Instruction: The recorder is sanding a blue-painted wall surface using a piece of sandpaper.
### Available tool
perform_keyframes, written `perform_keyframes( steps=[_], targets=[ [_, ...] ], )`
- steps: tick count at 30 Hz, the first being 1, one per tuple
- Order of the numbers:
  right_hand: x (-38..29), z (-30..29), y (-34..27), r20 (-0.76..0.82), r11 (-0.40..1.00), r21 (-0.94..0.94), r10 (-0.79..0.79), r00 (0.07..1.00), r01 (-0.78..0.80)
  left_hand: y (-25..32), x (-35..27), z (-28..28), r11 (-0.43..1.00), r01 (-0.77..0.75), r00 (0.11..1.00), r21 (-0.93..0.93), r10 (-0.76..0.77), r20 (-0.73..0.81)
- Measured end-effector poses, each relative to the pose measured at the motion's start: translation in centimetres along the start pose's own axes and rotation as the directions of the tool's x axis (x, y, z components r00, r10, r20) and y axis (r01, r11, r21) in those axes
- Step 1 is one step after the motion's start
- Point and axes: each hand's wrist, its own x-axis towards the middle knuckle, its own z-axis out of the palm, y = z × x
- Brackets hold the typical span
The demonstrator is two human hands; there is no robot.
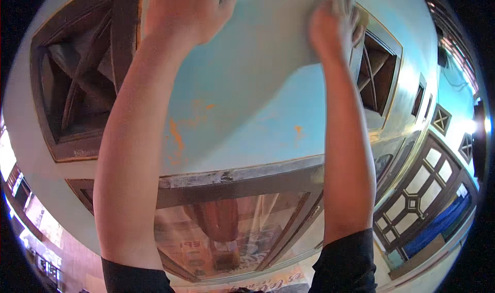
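Both arms reach up against a pale blue painted wall (247, 80) with orange patches where the paint is worn. My left hand (189, 12) is at the wall beside a dark wooden vent frame (127, 18) with crossed bars; the top edge of the view cuts off its fingers. My right hand (334, 26) is blurred, close to the wall near a second crossed-bar vent (377, 76). Something pale shows around its fingers, too smeared to name. Whether either hand holds anything is not clear. Below the arms runs the worn top edge of a wooden window frame (239, 175).
Window glass (232, 223) below carries reflections. A dark wooden door (421, 192) with pale panes stands at the right, with blue cloth (433, 231) beside it. Smaller vents (441, 119) sit higher on the right-hand wall. Tiled floor (77, 258) shows at lower left.
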Motion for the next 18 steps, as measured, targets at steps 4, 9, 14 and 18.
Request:
perform_keyframes(
  steps=[4,9,14,18],
  targets=[
    [-2.7,1.6,0.0,-0.051,0.86,0.121,-0.493,0.869,0.495,-1.5,0.5,-0.4,0.999,-0.015,1.0,-0.033,0.015,-0.014],
    [0.7,0.5,2.8,-0.021,0.973,0.059,-0.223,0.975,0.224,-0.3,1.1,0.1,0.997,-0.046,0.996,-0.06,0.041,-0.076],
    [-0.9,0.8,3.1,0.074,0.909,0.019,-0.416,0.906,0.416,-1.5,0.6,0.7,0.998,-0.044,0.996,-0.033,0.041,-0.076],
    [0.1,-0.2,3.5,0.008,0.909,0.123,-0.402,0.916,0.398,-0.8,0.6,0.0,0.996,-0.051,0.997,-0.074,0.047,-0.061]
  ],
)
